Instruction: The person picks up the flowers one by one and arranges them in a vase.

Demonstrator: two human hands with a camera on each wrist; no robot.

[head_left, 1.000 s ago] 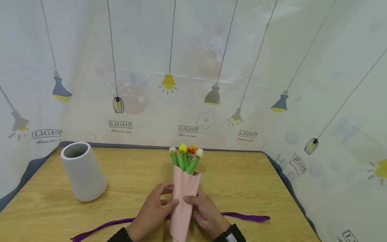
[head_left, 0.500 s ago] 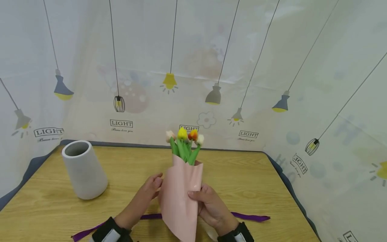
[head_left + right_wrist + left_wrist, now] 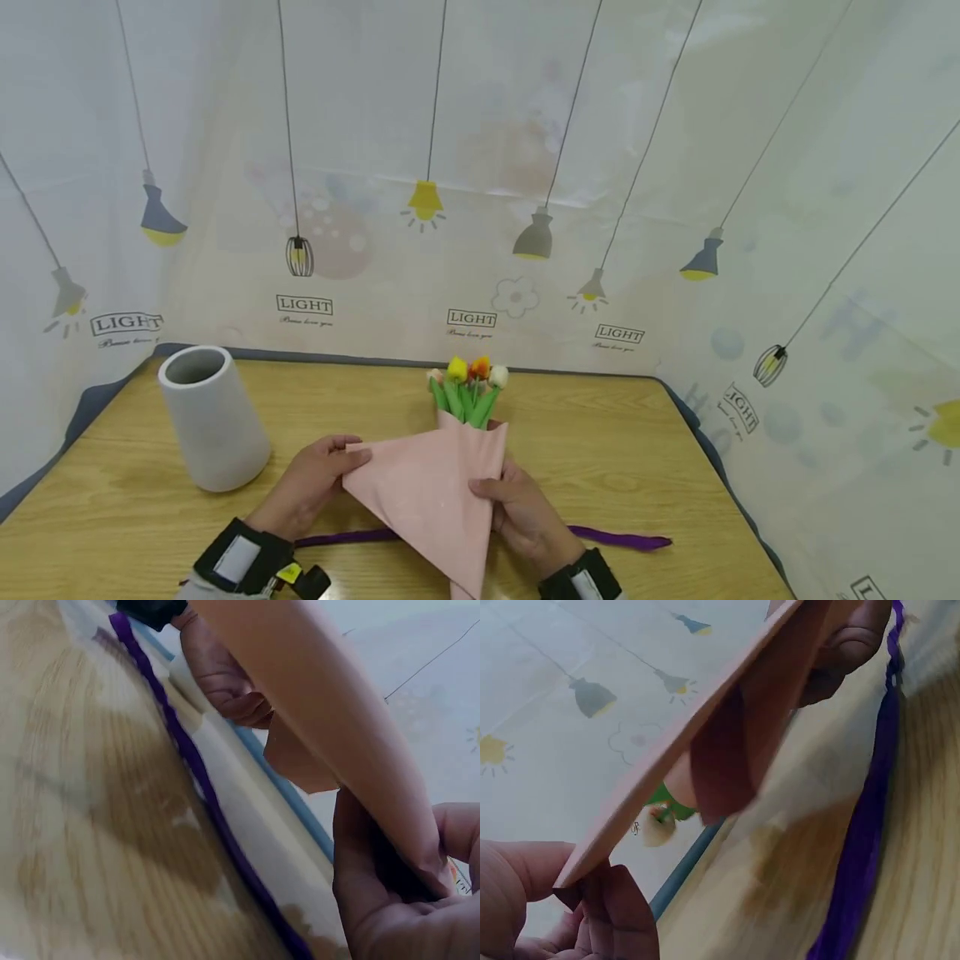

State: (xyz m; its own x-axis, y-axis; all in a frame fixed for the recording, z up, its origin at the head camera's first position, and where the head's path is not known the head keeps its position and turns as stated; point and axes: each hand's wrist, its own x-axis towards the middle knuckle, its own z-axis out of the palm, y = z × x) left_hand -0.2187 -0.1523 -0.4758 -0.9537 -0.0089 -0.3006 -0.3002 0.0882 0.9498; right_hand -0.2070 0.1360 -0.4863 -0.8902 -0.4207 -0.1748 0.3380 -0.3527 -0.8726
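A bouquet of artificial-looking tulips (image 3: 471, 392), with yellow, orange and pale heads over green leaves, stands out of pink wrapping paper (image 3: 431, 492) in the head view. My left hand (image 3: 307, 483) pinches the paper's left corner between thumb and fingers, pulled out sideways as a flap. In the left wrist view that corner of the paper (image 3: 630, 795) sits between my thumb and fingers. My right hand (image 3: 525, 512) grips the bouquet's right side, thumb in front and fingers behind. Under the bouquet a purple ribbon (image 3: 622, 538) runs across the table, its middle hidden.
A white vase (image 3: 213, 425) stands upright at the left of the wooden table (image 3: 615, 450). Behind the table hangs a pale backdrop (image 3: 375, 125) printed with lamps. Both wrists wear black straps (image 3: 243, 558).
My left hand has let go of the wrap's front, moved left and taken the paper's corner, unfolding a flap. The bouquet rose, then came down again. My right hand keeps its grip.
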